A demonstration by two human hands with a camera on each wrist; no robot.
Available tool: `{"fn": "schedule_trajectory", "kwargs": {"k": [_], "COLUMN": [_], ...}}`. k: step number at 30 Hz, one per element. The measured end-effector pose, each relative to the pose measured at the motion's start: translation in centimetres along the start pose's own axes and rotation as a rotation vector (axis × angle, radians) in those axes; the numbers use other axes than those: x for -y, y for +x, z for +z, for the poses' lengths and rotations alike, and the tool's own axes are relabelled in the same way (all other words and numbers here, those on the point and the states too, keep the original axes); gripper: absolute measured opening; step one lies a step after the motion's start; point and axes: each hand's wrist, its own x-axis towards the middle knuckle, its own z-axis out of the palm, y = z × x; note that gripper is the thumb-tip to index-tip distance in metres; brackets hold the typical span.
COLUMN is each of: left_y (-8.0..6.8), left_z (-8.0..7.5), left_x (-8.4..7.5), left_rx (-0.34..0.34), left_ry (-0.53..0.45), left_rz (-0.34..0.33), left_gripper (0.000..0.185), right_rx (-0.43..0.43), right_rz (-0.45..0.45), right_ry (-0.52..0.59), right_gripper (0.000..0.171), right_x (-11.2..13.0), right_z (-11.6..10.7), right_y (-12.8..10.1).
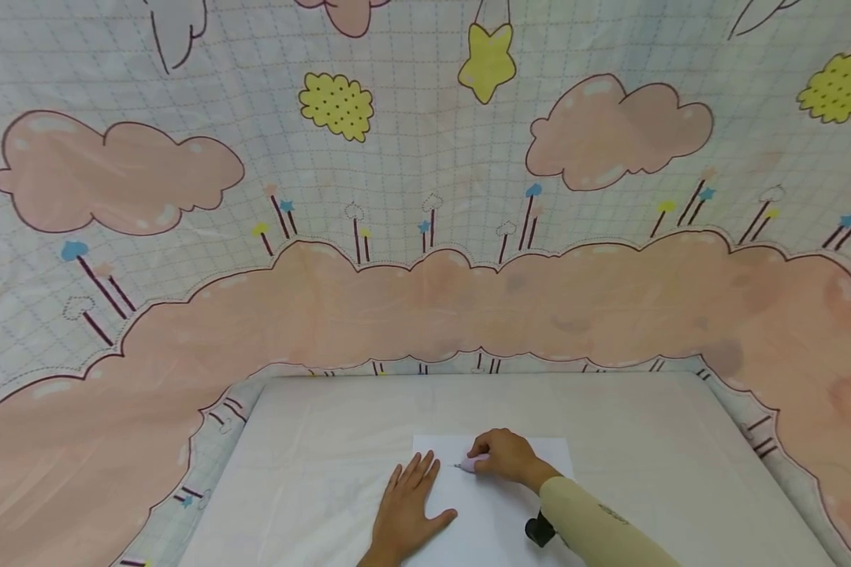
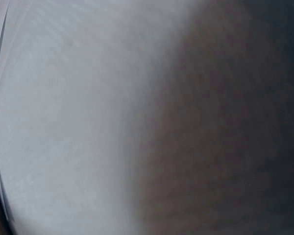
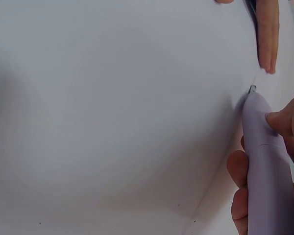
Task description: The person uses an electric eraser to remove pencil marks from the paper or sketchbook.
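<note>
A white sheet of paper lies on the pale-covered table. My left hand rests flat on its left side, fingers straight and thumb out. With curled fingers my right hand grips a thick lilac pen-shaped tool with a narrow metal tip. That tip is at the paper's upper part, pointing left toward the left fingertips. Beside the tip a short faint line shows; I cannot tell whether it is a mark or a cut. In the right wrist view the left fingers lie just beyond the tip. The left wrist view is mostly blurred.
The table carries a pale cover and reaches back to a patterned curtain with clouds and stars. A small black device sits at my right wrist. Tiny dark specks dot the white surface in the right wrist view.
</note>
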Motion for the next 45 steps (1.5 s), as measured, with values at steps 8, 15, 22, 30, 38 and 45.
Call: {"fn": "schedule_trajectory", "kwargs": {"k": [8,15,22,30,38,45], "left_y": [-0.01,0.13,0.12,0.05,-0.04,0.02], "left_z": [-0.02,-0.13,-0.26,-0.13,0.23,-0.02], "left_x": [-0.02,-0.25,-0.36,-0.03,0.16,0.06], "left_rx": [0.004,-0.019,-0.034,0.011,-0.064,-0.008], "left_ry": [0.006,-0.014,-0.011,-0.004,0.011,0.001], "left_rz": [0.005,0.011,0.015,-0.002,0.023,0.001], "left_gripper": [0.088,0.087,0.086,0.087,0.086,0.088], "right_rx": [-0.004,-0.002,-0.004,-0.008,0.0,-0.007], "right_rz": [0.0,-0.021,-0.023,-0.006,0.007,-0.003], "right_ry": [0.011,0.008,-0.009,-0.024,-0.006,-0.014], "right_gripper": [0.008,0.009,0.009,0.009,0.009,0.008], "right_x": [-0.09,0.37,0.49,0.02,-0.16,0.0], "right_z": [0.0,-0.08,0.17,-0.01,-0.09,0.11], "right_y": [-0.17,0.09,0.29,0.12,-0.07,0.07]}}
